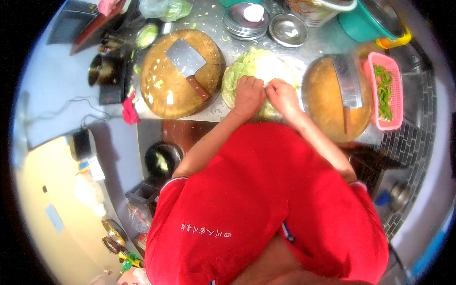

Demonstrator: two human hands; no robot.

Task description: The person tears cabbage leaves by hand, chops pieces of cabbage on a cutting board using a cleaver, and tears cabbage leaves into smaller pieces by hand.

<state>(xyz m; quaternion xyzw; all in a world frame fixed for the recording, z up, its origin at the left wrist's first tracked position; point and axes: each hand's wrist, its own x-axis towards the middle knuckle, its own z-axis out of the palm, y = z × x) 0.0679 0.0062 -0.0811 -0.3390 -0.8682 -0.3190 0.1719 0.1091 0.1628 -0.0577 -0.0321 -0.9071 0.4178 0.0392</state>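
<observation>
In front of me a pale green cabbage sits at the counter's front edge, its leaves loose and ruffled. My left hand is closed on its near side, fingers curled in. Close beside it, my right hand also pinches at the cabbage, the fingertips of both hands nearly meeting. What exactly lies between the fingertips is hidden. To the left, a cleaver with a wooden handle rests on a round chopping block. Another cleaver lies on the right chopping block.
A pink basket of sliced green peppers stands at the right. Behind the cabbage are stacked metal plates, a metal bowl and a teal tub. A black bin with scraps sits below left.
</observation>
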